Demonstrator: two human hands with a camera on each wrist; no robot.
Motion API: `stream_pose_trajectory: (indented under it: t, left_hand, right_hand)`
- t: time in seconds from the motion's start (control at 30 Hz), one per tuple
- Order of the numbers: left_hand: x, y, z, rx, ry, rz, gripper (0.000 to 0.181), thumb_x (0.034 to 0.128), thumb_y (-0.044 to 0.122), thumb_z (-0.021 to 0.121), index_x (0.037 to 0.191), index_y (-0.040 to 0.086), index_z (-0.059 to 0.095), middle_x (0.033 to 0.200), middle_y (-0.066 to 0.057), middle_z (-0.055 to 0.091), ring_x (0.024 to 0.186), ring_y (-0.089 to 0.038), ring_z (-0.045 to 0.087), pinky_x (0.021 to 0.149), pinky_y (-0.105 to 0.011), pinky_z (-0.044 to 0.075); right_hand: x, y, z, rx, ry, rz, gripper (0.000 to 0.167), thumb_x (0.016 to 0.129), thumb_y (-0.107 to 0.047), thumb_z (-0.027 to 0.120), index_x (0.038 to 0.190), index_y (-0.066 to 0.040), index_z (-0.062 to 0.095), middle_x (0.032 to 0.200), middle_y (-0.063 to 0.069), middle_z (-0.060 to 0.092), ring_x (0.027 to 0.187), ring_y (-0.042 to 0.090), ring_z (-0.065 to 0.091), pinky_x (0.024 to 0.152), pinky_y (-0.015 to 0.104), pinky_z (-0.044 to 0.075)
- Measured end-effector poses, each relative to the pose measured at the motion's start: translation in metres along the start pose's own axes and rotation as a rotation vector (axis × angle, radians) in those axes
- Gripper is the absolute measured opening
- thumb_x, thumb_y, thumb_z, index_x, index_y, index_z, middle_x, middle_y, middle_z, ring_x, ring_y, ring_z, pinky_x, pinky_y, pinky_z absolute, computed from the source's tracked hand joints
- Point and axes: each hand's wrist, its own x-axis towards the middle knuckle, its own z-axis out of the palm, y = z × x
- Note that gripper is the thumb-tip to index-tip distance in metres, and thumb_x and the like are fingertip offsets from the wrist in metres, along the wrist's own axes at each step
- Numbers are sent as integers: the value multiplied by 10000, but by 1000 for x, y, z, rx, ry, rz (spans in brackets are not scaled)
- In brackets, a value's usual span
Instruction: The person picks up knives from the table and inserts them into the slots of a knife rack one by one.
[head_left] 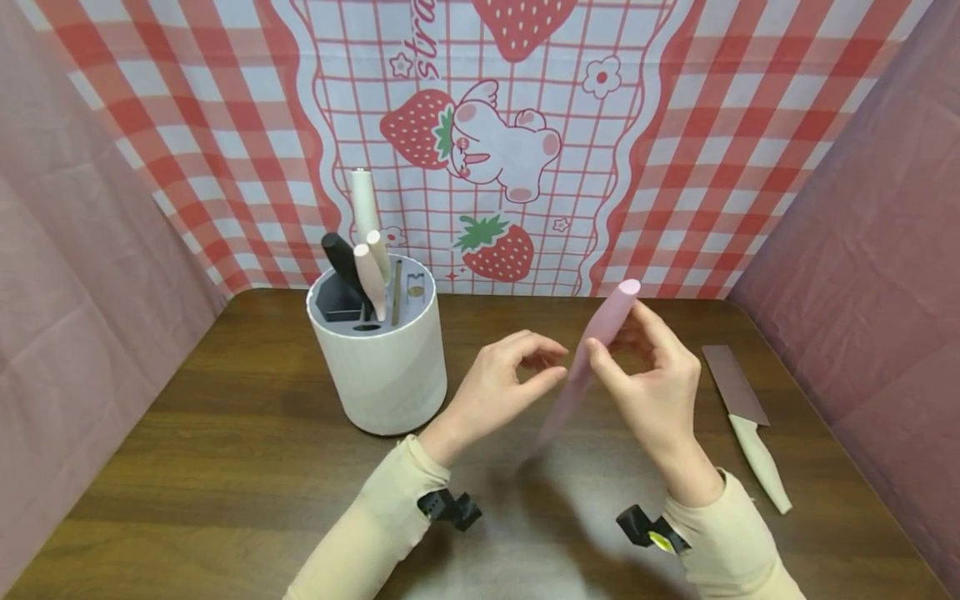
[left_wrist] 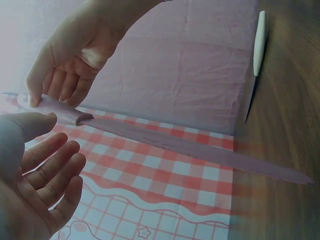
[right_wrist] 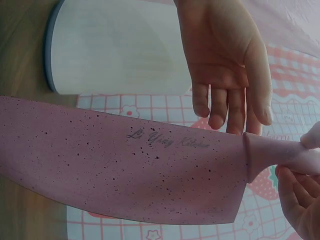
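My right hand (head_left: 663,387) pinches the pink handle of a kitchen knife (head_left: 609,319) between thumb and fingers. The knife is raised over the table on a slant, handle up and blade pointing down toward me. In the right wrist view its broad pink blade (right_wrist: 125,160) shows dark speckles and printed lettering. Beside the knife, on its left, is my left hand (head_left: 498,379), its fingers loosely bent and nothing gripped. The left wrist view shows the left thumb (left_wrist: 37,122) close to the handle; whether it touches, I cannot tell.
A white round knife block (head_left: 382,375) stands at the back left, with several handles upright in its grey top. At the right of the wooden table (head_left: 225,467) lies a cleaver (head_left: 757,458) with a cream handle. A strawberry-print cloth (head_left: 517,225) hangs behind.
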Motion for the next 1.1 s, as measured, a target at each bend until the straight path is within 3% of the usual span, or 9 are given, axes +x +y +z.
stream_pose_trajectory:
  t: [0.77,1.1]
  left_hand:
    - [-1,3,1,-49,27,-7,184,828,225,664,988,137,644,931,42,607,819,-66,575,732,-238,504]
    - [-1,5,-1,-39,20,4,185,829,223,664,981,116,663,946,31,601,841,-81,578,745,-188,485]
  right_hand:
    - [-3,-10,3,77,-57,63,495,695,86,712,1163,-15,586,898,95,660,737,43,612,691,169,519]
    - [-3,-14,3,98,-69,60,484,692,97,707,1151,-3,588,896,93,661,729,46,618,674,178,524]
